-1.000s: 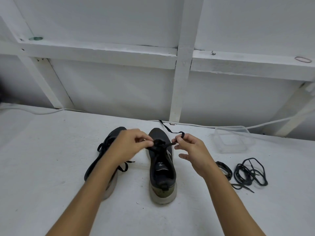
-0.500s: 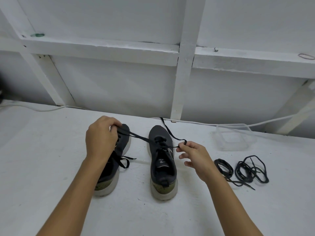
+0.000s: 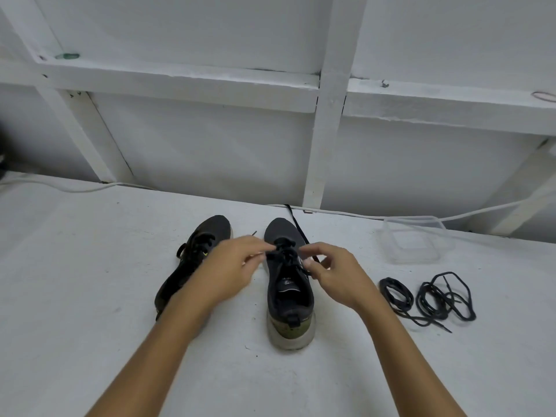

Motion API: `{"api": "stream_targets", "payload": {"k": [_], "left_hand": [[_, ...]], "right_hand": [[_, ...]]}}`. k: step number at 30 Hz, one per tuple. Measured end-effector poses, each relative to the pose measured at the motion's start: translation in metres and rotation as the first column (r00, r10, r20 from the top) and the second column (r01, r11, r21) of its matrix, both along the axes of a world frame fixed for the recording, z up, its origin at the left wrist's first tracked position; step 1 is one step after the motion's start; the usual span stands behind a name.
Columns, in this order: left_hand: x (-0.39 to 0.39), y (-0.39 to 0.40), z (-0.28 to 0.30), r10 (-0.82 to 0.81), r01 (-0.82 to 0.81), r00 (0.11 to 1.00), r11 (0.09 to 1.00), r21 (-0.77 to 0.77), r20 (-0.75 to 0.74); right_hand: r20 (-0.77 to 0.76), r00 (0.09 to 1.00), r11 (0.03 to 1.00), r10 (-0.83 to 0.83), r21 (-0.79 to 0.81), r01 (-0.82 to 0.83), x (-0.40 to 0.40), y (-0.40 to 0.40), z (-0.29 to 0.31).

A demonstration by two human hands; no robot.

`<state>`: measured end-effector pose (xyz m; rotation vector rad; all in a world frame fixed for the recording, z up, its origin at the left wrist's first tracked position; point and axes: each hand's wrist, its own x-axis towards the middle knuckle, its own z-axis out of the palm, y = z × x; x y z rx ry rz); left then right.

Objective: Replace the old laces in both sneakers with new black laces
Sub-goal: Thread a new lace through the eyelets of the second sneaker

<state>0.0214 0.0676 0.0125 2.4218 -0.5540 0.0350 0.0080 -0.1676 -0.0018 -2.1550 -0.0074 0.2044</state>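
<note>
Black flat lace (image 3: 284, 253) crosses dark knit sneaker (image 3: 287, 284), toe far, heel near. Left hand (image 3: 231, 269) pinches lace from left; right hand (image 3: 334, 273) pinches it from right, both equally near eyelets.

A clear tub (image 3: 416, 240) sits at the right on the white desk (image 3: 75, 281); a white cable (image 3: 346, 212) (thin) runs along the wall.
</note>
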Motion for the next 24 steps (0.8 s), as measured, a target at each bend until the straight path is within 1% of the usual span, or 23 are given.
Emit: {"api": "stream_targets", "payload": {"k": [1, 2, 7, 10, 13, 14, 16, 17, 19, 21, 24], "left_hand": [[-0.002, -0.011, -0.004, -0.038, 0.038, 0.999, 0.999, -0.013, -0.036], [-0.003, -0.02, -0.008, -0.056, 0.056, 0.996, 0.998, -0.008, -0.064], [-0.001, -0.03, -0.018, -0.008, 0.011, 0.996, 0.999, 0.041, -0.084], [0.001, -0.026, -0.019, 0.03, -0.029, 0.995, 0.999, 0.017, -0.092], [0.0, -0.015, -0.023, 0.08, -0.075, 0.995, 0.994, 0.077, -0.059], [0.0, -0.011, -0.025, 0.091, -0.087, 0.995, 0.992, 0.094, -0.044], [-0.001, -0.005, -0.026, 0.103, -0.099, 0.994, 0.985, 0.142, -0.02], [-0.002, -0.005, -0.026, 0.111, -0.107, 0.994, 0.978, 0.177, -0.008], [-0.003, -0.008, -0.024, 0.12, -0.12, 0.993, 0.966, 0.229, 0.012], [-0.006, -0.011, -0.023, 0.1, -0.098, 0.995, 0.974, 0.202, 0.0], [-0.014, -0.007, -0.025, 0.052, -0.043, 0.997, 0.989, 0.14, -0.056]], "right_hand": [[-0.024, 0.998, 0.998, 0.06, -0.009, -0.06, 0.001, 0.001, 0.0], [-0.041, 0.996, 0.996, 0.085, -0.03, -0.086, 0.003, 0.002, 0.001], [-0.083, 0.991, 0.991, 0.103, -0.079, -0.11, 0.006, -0.002, -0.003], [-0.008, 0.996, 0.987, 0.087, -0.135, -0.087, 0.006, -0.002, -0.002], [0.099, 0.99, 0.946, 0.098, -0.318, -0.062, 0.01, -0.003, -0.003], [0.109, 0.988, 0.926, 0.108, -0.372, -0.061, 0.01, -0.004, -0.003], [0.107, 0.987, 0.903, 0.117, -0.426, -0.061, 0.008, -0.004, -0.005], [0.113, 0.986, 0.901, 0.119, -0.429, -0.059, 0.007, -0.004, -0.008], [0.136, 0.985, 0.923, 0.11, -0.381, -0.05, 0.006, -0.005, -0.012], [0.137, 0.983, 0.943, 0.118, -0.327, -0.068, 0.004, -0.008, -0.016], [0.077, 0.989, 0.947, 0.129, -0.306, -0.1, 0.001, -0.02, -0.022]]}}
